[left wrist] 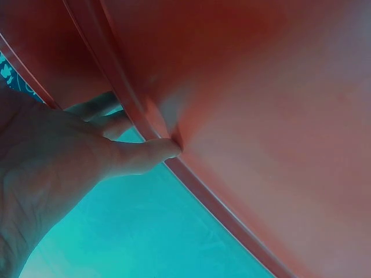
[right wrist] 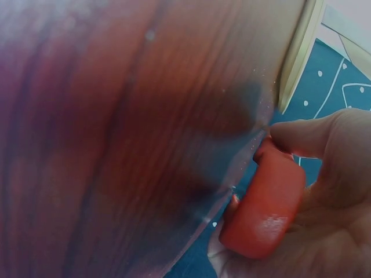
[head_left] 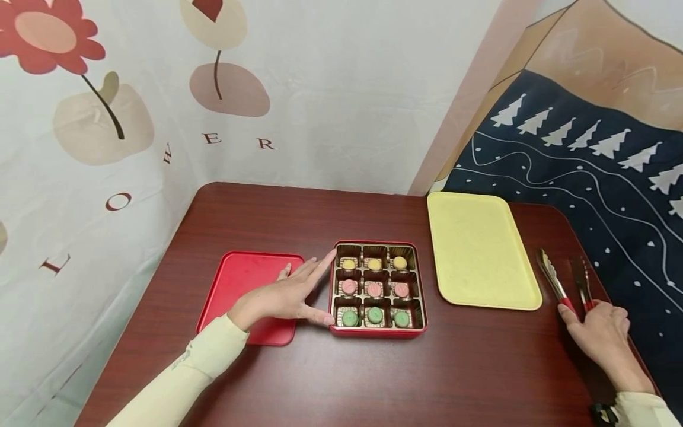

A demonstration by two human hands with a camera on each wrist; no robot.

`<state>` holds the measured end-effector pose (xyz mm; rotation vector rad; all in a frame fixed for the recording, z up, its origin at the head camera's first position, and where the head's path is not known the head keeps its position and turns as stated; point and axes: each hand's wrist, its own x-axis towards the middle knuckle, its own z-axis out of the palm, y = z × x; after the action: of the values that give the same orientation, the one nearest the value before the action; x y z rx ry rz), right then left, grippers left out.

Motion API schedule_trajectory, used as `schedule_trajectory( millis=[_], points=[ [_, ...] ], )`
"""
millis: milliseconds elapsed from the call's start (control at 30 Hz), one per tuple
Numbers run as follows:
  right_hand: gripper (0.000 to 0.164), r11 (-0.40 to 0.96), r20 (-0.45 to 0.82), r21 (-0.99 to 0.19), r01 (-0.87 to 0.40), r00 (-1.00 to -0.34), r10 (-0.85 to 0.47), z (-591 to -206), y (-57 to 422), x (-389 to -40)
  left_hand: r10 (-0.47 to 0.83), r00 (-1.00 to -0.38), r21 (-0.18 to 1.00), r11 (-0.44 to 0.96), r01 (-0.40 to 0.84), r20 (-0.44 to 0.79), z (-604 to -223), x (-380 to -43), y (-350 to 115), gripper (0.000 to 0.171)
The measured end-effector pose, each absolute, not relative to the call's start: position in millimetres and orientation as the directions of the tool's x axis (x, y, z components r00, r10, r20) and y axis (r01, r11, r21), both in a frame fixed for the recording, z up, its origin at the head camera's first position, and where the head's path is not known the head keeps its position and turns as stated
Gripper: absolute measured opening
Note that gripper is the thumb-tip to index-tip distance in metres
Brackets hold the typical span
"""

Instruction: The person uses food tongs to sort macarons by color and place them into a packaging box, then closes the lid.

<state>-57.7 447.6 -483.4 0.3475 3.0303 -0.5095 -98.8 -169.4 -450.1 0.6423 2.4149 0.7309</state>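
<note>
A red box sits mid-table, its gold divided insert holding several small round sweets. They are yellow at the back, pink in the middle and green in front. My left hand touches the box's left side with spread, fairly straight fingers and thumb. In the left wrist view the thumb tip rests against a red surface. At the table's right edge, my right hand holds a pair of metal tongs, jaws spread apart. Their red handle lies between thumb and palm in the right wrist view.
Under my left forearm lies a flat red lid, left of the box. A pale yellow tray stands between the box and the tongs. The brown table meets printed cloths at its back and sides.
</note>
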Motion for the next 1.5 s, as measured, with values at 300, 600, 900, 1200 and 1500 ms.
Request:
schedule_trajectory(
  millis=[300,600,900,1200,1500],
  points=[
    [0.071,0.941,-0.096,-0.284,0.183,-0.982,0.162,-488,452,-59,0.57,-0.744,0.609,0.741,0.282,-0.349,-450,-99,-168,0.137],
    [0.073,0.938,-0.098,-0.29,0.189,-0.981,0.168,-492,451,-58,0.568,-0.747,0.606,0.743,0.285,-0.345,-450,-98,-170,0.136],
    [0.085,0.909,-0.215,-0.294,0.294,-0.947,0.237,-486,448,-57,0.57,-0.751,0.603,0.741,0.294,-0.334,-451,-97,-172,0.136],
    [0.084,0.878,-0.147,-0.364,0.312,-0.95,0.276,-476,438,-53,0.588,-0.751,0.581,0.737,0.345,-0.3,-449,-91,-176,0.129],
    [0.068,0.868,0.076,-0.489,0.091,-0.986,0.147,-463,401,-54,0.608,-0.749,0.577,0.721,0.384,-0.262,-448,-86,-180,0.122]
  ],
)
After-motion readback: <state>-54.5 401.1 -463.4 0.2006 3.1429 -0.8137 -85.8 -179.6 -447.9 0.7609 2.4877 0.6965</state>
